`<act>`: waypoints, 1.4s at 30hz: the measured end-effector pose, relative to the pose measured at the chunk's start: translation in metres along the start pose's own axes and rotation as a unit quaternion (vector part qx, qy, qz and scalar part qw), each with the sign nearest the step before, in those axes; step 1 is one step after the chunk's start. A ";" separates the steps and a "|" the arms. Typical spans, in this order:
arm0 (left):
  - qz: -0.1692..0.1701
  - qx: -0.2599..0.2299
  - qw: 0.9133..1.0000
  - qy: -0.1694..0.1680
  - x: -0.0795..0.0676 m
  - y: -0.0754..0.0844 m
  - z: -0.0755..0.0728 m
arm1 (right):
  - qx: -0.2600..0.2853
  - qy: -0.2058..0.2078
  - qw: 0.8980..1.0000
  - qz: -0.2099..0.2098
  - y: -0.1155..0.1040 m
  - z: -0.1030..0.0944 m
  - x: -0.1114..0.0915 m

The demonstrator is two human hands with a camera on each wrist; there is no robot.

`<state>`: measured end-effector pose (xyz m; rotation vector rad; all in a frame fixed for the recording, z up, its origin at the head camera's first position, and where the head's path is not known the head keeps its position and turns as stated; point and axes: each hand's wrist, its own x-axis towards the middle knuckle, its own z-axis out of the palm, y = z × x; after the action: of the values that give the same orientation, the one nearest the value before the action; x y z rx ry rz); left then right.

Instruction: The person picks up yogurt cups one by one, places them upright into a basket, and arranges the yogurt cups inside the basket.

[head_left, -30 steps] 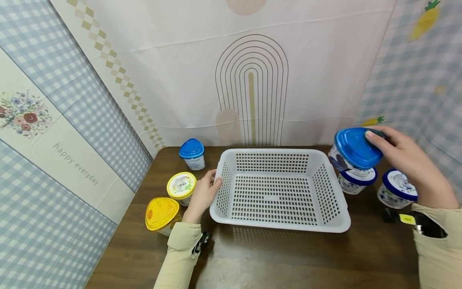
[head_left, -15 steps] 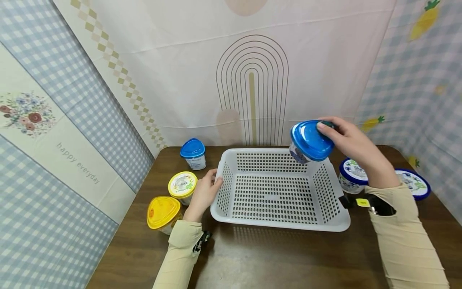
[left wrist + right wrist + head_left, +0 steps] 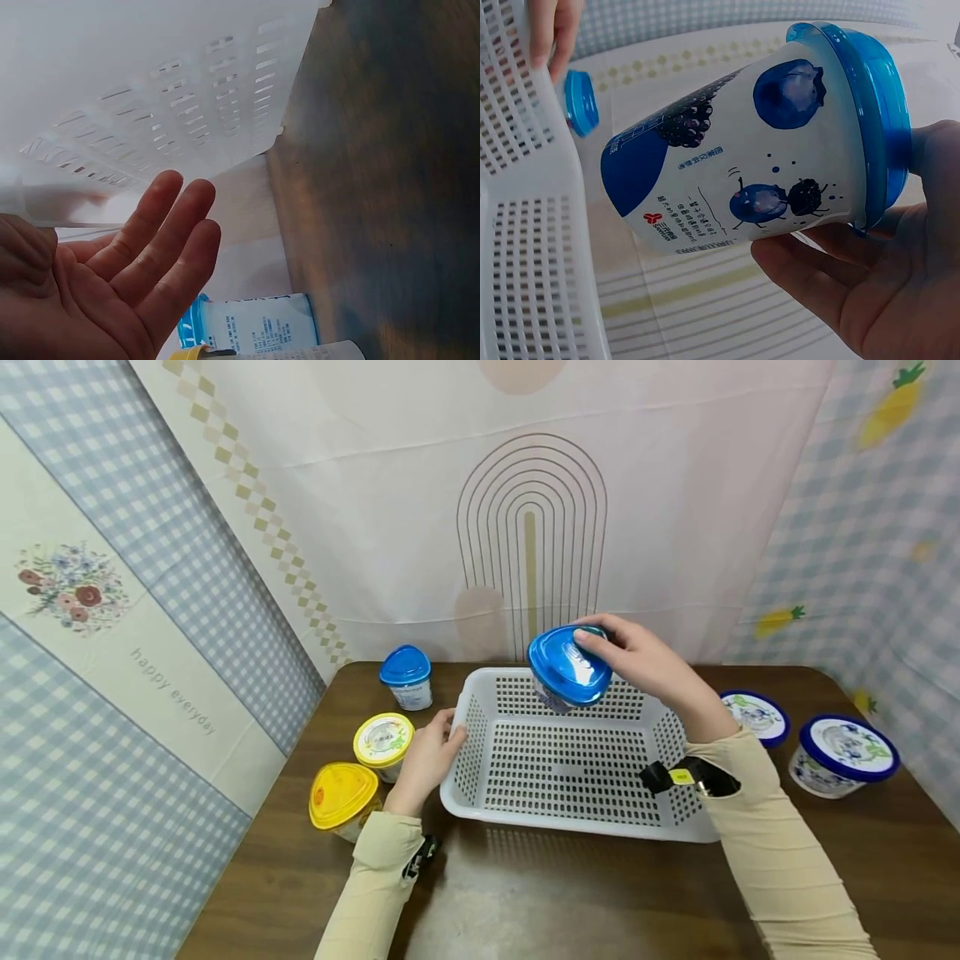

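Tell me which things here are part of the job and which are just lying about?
In use:
right hand, holding up a blue-lidded tub;
white basket;
left hand, at the basket's rim.

Held by neither hand, perhaps just standing there:
second blue-lidded tub;
rear yellow-lidded tub;
front yellow-lidded tub;
rightmost navy-lidded tub;
navy-lidded tub beside it.

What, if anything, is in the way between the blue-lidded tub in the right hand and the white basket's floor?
Nothing visible. The right hand holds the blue-lidded tub above the white basket, with bare mesh floor showing inside. The left hand is off at the left rim.
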<state>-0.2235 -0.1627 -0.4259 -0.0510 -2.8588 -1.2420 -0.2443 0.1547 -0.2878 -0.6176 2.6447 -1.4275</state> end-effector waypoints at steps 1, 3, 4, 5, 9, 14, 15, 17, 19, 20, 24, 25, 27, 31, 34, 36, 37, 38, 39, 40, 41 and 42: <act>0.000 0.002 1.000 0.000 0.000 0.001 0.001 | 0.000 -0.004 1.000 -0.001 0.000 0.002 0.001; 0.001 0.005 1.000 -0.003 0.000 0.001 0.002 | 0.001 -0.010 1.000 -0.003 0.001 0.006 0.004; 0.001 0.007 1.000 -0.004 0.000 0.000 0.002 | 0.002 -0.012 1.000 -0.004 0.001 0.008 0.006; 0.001 0.007 1.000 -0.004 0.000 0.001 0.003 | 0.002 -0.013 1.000 -0.004 0.002 0.010 0.007; 0.004 0.011 1.000 -0.003 0.000 0.000 0.004 | 0.009 -0.021 1.000 -0.003 0.005 0.018 0.014; 0.007 0.015 1.000 0.000 0.001 -0.001 0.003 | 0.013 -0.033 0.999 0.005 0.008 0.027 0.021; 0.008 0.015 1.000 0.000 0.001 -0.001 0.003 | 0.013 -0.034 0.999 0.006 0.008 0.028 0.023; 0.010 0.017 1.000 0.001 0.001 0.000 0.002 | 0.015 -0.039 0.999 0.009 0.010 0.031 0.025; 0.011 0.018 1.000 0.001 0.001 0.000 0.002 | 0.019 -0.046 0.999 0.011 0.012 0.033 0.028; 0.011 0.018 1.000 0.000 0.001 0.000 0.001 | 0.018 -0.049 0.999 0.011 0.013 0.035 0.030; 0.007 0.017 1.000 -0.001 0.000 0.000 0.000 | 0.013 -0.067 0.998 0.007 0.019 0.041 0.040; 0.005 0.016 1.000 -0.001 0.000 0.000 0.000 | 0.011 -0.071 0.997 0.006 0.020 0.043 0.043; 0.003 0.013 1.000 -0.001 0.000 0.000 0.000 | 0.013 -0.081 0.997 0.008 0.024 0.047 0.048; 0.004 0.013 1.000 0.000 -0.001 0.000 -0.001 | 0.017 -0.095 0.995 0.021 0.030 0.055 0.054; 0.007 0.018 1.000 0.004 -0.001 -0.001 -0.001 | 0.021 -0.102 0.994 0.029 0.035 0.060 0.058; 0.010 0.019 1.000 0.005 -0.002 -0.001 -0.001 | 0.023 -0.106 0.993 0.036 0.037 0.064 0.061; 0.010 0.019 1.000 0.005 -0.002 -0.001 -0.001 | 0.023 -0.108 0.993 0.039 0.038 0.066 0.061; 0.011 0.020 1.000 0.006 -0.002 -0.001 -0.001 | 0.024 -0.110 0.993 0.043 0.039 0.068 0.062; 0.012 0.022 1.000 0.006 -0.002 -0.001 -0.001 | 0.022 -0.112 0.992 0.046 0.040 0.070 0.063; 0.013 0.023 1.000 0.005 -0.002 0.000 -0.001 | 0.021 -0.113 0.992 0.051 0.040 0.071 0.064; 0.013 0.022 1.000 0.004 -0.001 0.000 -0.002 | 0.022 -0.113 0.992 0.055 0.041 0.072 0.064; 0.015 0.022 1.000 0.005 -0.001 0.001 -0.002 | 0.024 -0.114 0.991 0.059 0.041 0.073 0.065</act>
<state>-0.2226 -0.1635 -0.4234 -0.0876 -2.8655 -1.1691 -0.2984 0.0919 -0.3545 -0.5725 2.4205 -1.2993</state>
